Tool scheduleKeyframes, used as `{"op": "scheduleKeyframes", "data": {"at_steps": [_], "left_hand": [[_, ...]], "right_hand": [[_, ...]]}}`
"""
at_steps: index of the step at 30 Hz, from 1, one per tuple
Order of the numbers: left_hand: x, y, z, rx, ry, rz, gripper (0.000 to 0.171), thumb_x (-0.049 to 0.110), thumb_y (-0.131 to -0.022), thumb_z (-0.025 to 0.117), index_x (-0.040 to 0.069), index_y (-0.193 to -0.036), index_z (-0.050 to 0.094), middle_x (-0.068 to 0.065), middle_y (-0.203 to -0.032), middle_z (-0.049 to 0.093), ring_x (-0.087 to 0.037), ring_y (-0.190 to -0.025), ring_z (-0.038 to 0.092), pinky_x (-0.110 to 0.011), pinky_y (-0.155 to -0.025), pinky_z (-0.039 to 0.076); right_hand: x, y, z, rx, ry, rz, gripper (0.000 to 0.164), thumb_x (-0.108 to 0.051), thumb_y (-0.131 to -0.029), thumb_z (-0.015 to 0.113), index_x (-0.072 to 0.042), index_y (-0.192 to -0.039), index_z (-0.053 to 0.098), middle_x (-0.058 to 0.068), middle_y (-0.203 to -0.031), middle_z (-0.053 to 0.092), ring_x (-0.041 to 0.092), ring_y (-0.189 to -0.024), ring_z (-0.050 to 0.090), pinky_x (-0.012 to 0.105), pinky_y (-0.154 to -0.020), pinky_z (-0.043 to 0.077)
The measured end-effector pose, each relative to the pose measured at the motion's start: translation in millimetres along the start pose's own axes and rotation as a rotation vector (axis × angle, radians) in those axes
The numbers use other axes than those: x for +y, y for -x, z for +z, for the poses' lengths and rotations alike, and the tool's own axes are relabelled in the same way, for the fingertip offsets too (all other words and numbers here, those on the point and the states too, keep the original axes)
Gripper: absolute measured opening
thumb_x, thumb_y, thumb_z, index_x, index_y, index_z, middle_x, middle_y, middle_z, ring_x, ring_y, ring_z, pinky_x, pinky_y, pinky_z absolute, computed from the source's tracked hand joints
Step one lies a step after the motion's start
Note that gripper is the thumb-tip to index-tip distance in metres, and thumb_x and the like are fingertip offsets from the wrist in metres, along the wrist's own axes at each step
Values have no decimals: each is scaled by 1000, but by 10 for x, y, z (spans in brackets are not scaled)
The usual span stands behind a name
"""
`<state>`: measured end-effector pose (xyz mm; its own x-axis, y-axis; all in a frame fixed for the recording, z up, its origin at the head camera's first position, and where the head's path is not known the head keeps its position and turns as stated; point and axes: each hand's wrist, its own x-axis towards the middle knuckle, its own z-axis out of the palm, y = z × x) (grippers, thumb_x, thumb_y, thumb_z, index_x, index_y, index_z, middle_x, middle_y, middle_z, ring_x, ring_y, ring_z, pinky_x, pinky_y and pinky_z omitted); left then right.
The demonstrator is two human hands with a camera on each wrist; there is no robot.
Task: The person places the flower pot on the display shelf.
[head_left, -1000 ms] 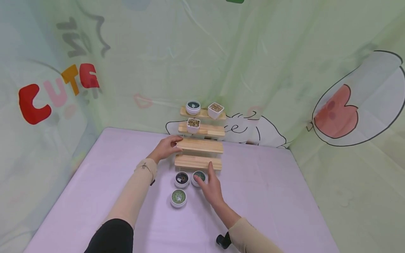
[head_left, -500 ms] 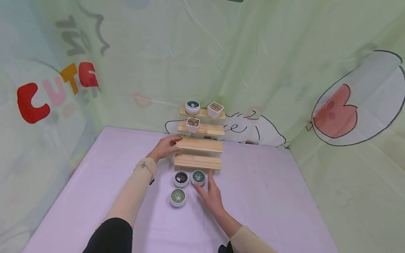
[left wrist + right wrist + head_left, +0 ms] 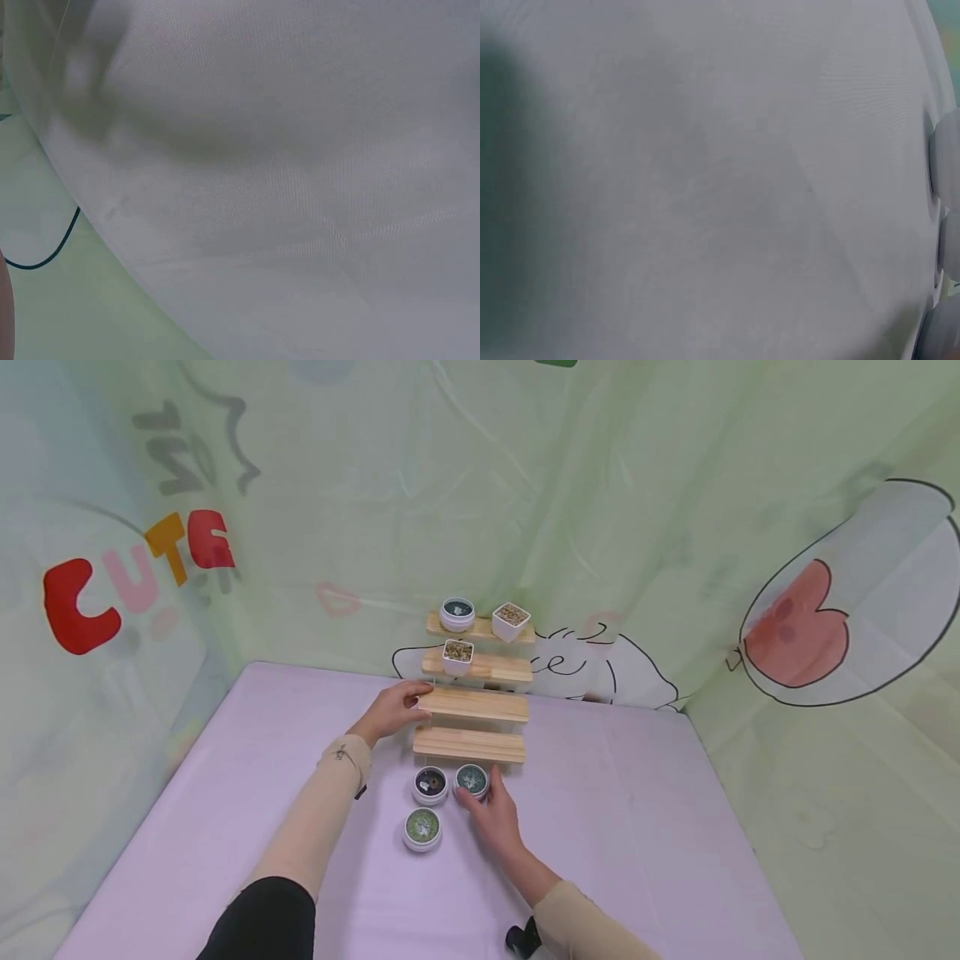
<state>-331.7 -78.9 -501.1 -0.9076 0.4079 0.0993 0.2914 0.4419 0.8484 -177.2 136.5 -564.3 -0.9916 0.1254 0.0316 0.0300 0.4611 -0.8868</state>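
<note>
A tiered wooden shelf point(image 3: 471, 703) stands near the back of the table. My left hand point(image 3: 392, 710) grips its left end at the second board from the bottom, thumb below and fingers by the upper edge. In front of the lowest board sits a round white pot with dark green contents point(image 3: 471, 779). My right hand point(image 3: 495, 818) holds this pot between thumb and fingers at its front and right side. Next to it are a round pot with dark contents point(image 3: 430, 783) and, nearer me, a round pot with light green contents point(image 3: 422, 827).
On the top board stand a round white pot point(image 3: 457, 613) and a square pot with tan grains point(image 3: 512, 620). Another square pot point(image 3: 458, 657) is one board lower. Lilac cloth covers the table point(image 3: 637, 827); a printed curtain point(image 3: 360, 510) hangs close behind the shelf.
My right hand drew back slightly from over the dark green pot, then closed in on its side with thumb and fingers. The left hand stays on the shelf, and the pots keep their places.
</note>
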Motion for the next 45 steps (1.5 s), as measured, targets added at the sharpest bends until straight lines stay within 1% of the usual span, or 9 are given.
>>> {"op": "scheduleKeyframes", "data": {"at_steps": [3,7,15,23,25,29,35,40,45], "left_hand": [[8,1,2,0,6,-5,57,10,-87,75,-3,-138,52,-19,-143,47,-30,-132,47,-31,-111,42],[5,-4,8,0,14,-10,57,10,-86,75,-3,-137,52,-19,-142,48,-30,-132,47,-31,-111,42],[9,-1,1,11,12,9,56,9,-86,76,-4,-136,53,-20,-141,50,-31,-130,49,-31,-110,43],[12,-8,-3,1,7,-4,57,10,-87,75,-3,-137,52,-19,-143,48,-30,-132,47,-30,-111,42],[3,-13,-2,-1,7,-13,57,10,-87,75,-3,-138,52,-19,-143,48,-29,-132,47,-30,-111,42],[-5,-16,2,-2,10,-25,57,11,-87,75,-2,-138,53,-17,-143,48,-28,-132,47,-29,-111,42],[-11,-15,1,-2,8,-18,58,11,-86,76,-1,-137,53,-18,-143,48,-29,-132,47,-30,-111,42],[-8,-13,-3,-4,1,-24,58,11,-86,76,-2,-138,53,-18,-143,48,-29,-132,47,-30,-111,42],[1,-11,-8,-2,-9,-10,58,11,-86,76,-2,-137,53,-19,-142,49,-30,-131,48,-31,-111,43]], "right_hand": [[0,-13,30,3,-9,-3,89,-27,-86,76,15,-146,25,34,-148,31,42,-136,36,48,-117,31],[16,-21,59,8,9,-6,89,-26,-84,77,14,-147,27,34,-148,33,43,-136,36,49,-117,31],[58,-40,84,28,50,-41,87,-25,-84,77,13,-146,30,34,-146,36,43,-135,38,50,-116,32],[52,-51,77,34,42,-19,82,-27,-86,76,9,-146,34,29,-147,38,39,-134,41,46,-116,34],[43,-50,70,36,52,-27,81,-26,-85,77,10,-145,36,30,-146,40,40,-132,43,47,-114,36],[25,-50,51,25,60,-26,79,-26,-85,77,9,-144,38,29,-144,42,39,-131,45,47,-113,37],[10,-38,30,3,42,-5,78,-25,-85,77,8,-145,38,27,-146,41,36,-135,41,45,-114,36],[-4,-21,13,-4,40,-14,77,-23,-85,77,8,-145,39,26,-146,42,36,-135,41,45,-114,36],[-25,15,-31,-16,63,-19,77,-25,-85,76,5,-145,40,25,-145,44,37,-135,41,47,-114,36]]}}
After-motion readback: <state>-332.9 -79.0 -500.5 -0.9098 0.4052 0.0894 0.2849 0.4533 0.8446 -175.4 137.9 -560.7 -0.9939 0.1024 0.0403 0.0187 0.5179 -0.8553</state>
